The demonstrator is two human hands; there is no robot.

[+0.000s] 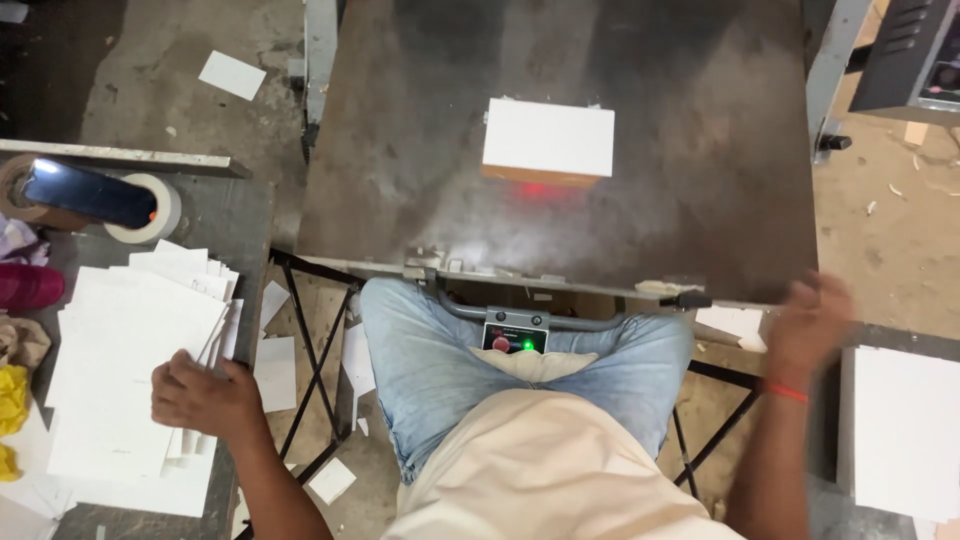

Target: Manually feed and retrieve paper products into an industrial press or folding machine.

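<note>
One dark metal table [420, 150] carries one white stack of sheets [548, 138] near its middle. One loose card pile [130, 360] lies left; the left hand [205, 398] grasps its edge. The right hand [812, 325], blurred, grip unclear, sits at the table's near right corner.

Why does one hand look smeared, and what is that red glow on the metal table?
Head view: the right hand is motion-blurred while the left hand is sharp; a red light patch sits before the white stack on the dull metal table; the phone shows glare.
</note>
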